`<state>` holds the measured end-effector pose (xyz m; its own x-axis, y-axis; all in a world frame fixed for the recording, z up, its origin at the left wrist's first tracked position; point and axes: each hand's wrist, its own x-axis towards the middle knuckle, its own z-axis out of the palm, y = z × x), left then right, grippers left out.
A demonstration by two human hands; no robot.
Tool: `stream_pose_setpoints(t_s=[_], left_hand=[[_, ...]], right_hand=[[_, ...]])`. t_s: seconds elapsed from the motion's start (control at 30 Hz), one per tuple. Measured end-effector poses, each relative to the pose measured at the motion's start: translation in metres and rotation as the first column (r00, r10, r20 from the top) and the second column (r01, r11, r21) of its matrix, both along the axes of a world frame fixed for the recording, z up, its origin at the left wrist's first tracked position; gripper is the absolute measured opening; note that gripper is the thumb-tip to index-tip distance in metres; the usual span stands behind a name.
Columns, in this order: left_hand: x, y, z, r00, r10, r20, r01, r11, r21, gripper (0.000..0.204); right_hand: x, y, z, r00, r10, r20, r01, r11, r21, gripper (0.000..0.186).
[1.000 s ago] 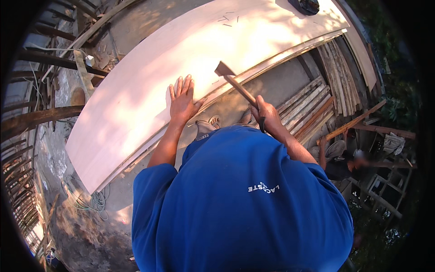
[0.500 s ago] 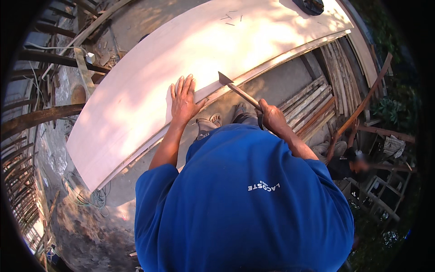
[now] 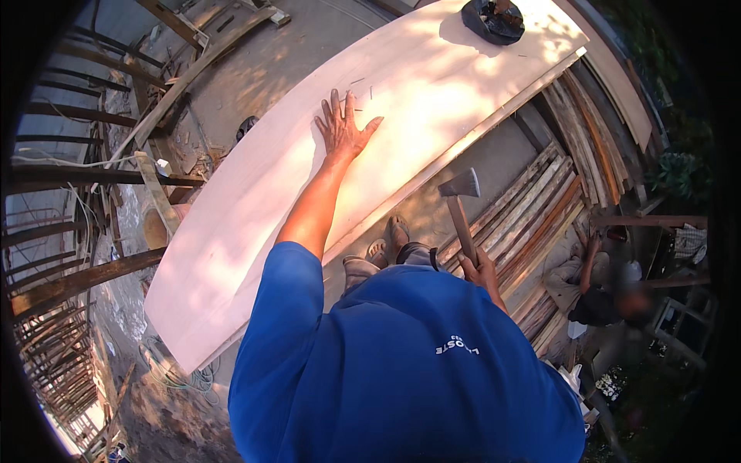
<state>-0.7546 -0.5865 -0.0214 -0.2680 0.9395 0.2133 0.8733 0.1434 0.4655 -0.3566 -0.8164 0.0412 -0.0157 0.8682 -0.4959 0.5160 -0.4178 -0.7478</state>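
A long, pale plywood sheet [image 3: 231, 224] with a curved far edge lies in front of me, dappled with sunlight. My left hand [image 3: 343, 133] reaches across it, fingers spread, its fingertips beside several loose nails [image 3: 371, 92]. Whether a nail is under the palm is hidden. My right hand [image 3: 482, 272] is closed round the wooden handle of a hatchet [image 3: 461, 185]. The metal head points away from me, over the gap between the sheet and the stacked lumber, touching neither.
A black bag-like container [image 3: 494, 23] stands on the sheet's far right end. Stacked wooden strips [image 3: 532, 204] lie to the right, with another person [image 3: 590, 297] crouching beyond them. Dark curved timbers [image 3: 85, 282] jut in from the left. A coiled green hose or cord [image 3: 181, 374] lies at lower left.
My left hand has moved from the sheet's near edge forward to the nails. The hatchet has come off the edge, back toward my right side, its head now turned forward.
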Motion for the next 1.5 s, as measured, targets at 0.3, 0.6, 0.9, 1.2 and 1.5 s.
stream_pose_setpoints(t_s=[0.3, 0.6, 0.9, 1.2, 1.5], left_hand=[[0.003, 0.107, -0.016, 0.984, -0.164, -0.072, 0.174, 0.973, 0.153, 0.038], [-0.068, -0.048, -0.01, 0.974, -0.208, 0.09, 0.173, 0.939, 0.297, 0.017], [-0.16, -0.302, -0.005, 0.996, 0.061, 0.063, -0.073, 0.977, 0.202, 0.019], [-0.252, -0.509, -0.005, 0.974, 0.218, 0.061, -0.226, 0.94, 0.256, 0.02], [-0.305, -0.59, 0.005, 0.975, 0.196, -0.102, -0.19, 0.979, 0.067, 0.034]], right_hand=[[0.032, 0.027, 0.012, 0.987, -0.144, 0.072, 0.14, 0.988, 0.062, 0.03], [-0.004, 0.076, -0.004, 0.962, -0.163, -0.217, 0.15, 0.986, -0.073, 0.025], [-0.088, 0.059, -0.009, 0.977, 0.113, -0.179, -0.076, 0.977, 0.2, 0.023], [-0.262, -0.064, 0.013, 0.941, 0.214, -0.263, -0.237, 0.97, -0.059, 0.023], [-0.379, -0.122, 0.022, 0.71, 0.685, 0.165, -0.704, 0.694, 0.151, 0.032]])
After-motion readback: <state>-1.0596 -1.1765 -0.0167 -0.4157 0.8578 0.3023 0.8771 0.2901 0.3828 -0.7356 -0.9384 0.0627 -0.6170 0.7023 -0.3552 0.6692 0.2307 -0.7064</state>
